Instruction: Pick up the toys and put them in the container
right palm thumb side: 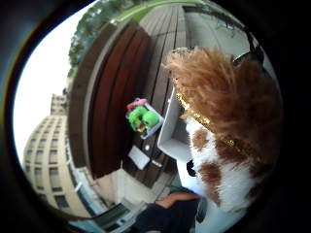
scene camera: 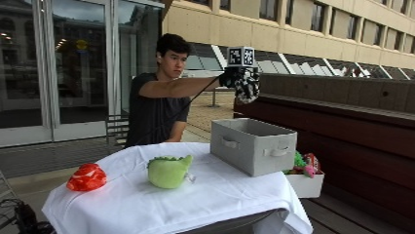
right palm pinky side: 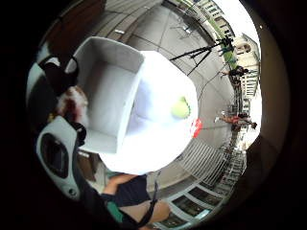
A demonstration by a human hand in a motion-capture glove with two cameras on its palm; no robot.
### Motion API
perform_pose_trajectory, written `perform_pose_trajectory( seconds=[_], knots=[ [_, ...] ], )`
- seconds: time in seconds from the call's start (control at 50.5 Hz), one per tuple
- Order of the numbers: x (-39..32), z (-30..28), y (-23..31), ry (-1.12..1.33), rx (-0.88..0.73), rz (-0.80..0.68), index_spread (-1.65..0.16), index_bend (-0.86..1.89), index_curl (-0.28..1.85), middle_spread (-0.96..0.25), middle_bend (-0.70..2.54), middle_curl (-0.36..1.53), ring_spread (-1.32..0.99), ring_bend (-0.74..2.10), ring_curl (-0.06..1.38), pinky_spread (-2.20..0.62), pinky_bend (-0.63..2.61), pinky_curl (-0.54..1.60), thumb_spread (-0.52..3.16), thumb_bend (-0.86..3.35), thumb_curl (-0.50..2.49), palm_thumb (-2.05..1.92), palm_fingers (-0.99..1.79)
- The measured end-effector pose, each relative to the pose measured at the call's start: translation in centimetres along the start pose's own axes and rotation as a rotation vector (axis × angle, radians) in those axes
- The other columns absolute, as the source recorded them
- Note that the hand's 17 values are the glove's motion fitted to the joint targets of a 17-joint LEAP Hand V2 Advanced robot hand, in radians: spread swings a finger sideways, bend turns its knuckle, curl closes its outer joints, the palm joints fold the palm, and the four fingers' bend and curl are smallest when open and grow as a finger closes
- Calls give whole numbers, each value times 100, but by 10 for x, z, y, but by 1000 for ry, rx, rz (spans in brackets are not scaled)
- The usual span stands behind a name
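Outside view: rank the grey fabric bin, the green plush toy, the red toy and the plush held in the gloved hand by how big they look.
1. grey fabric bin
2. green plush toy
3. Unsure: the red toy and the spotted plush held up by the gloved right hand look similar, and the plush is farther from the camera.

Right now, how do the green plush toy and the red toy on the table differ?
The green plush toy is larger and sits near the middle of the white tablecloth; the red toy is smaller and lies at the cloth's edge, farther from the grey container. The green one looks soft and matte with a jagged ridge on top; the red one looks shinier, with white markings. Both rest on the table, outside the container, untouched.
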State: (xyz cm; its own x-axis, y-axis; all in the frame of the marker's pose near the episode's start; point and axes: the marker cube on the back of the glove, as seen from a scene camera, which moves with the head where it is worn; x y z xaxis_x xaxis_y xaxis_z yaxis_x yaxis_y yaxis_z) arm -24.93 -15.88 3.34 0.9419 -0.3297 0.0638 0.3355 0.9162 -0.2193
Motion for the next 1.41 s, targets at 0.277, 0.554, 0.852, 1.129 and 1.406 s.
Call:
perform_pose_trajectory(
  seconds=[0.277, 0.554, 0.852, 1.129, 1.406],
  knots=[
    [-9, 35, 2, -27, -134, -19, -39, 6, 74, -42, 10, 55, -46, 76, 49, -47, 111, 42, 84, -10, 74, 47, 74],
    [48, 0, 16, -8, -69, -65, -33, 2, 45, -10, 12, 40, -13, 49, 41, -16, 149, 49, 86, -11, 46, -11, -35],
    [183, -4, 23, 90, -42, 77, -29, 4, 27, -2, 11, 31, 0, 29, 33, 1, 133, 41, 86, -8, 35, -9, -35],
    [299, 44, 43, 124, -89, 229, -28, 6, 20, -2, 16, 29, -2, 18, 32, -1, 97, 30, 87, -7, 30, -8, -37],
    [377, 124, 51, 96, -197, 284, -24, 4, 16, -2, 10, 27, -9, 12, 28, -3, 93, 29, 88, -7, 27, -7, -36]
  ],
)
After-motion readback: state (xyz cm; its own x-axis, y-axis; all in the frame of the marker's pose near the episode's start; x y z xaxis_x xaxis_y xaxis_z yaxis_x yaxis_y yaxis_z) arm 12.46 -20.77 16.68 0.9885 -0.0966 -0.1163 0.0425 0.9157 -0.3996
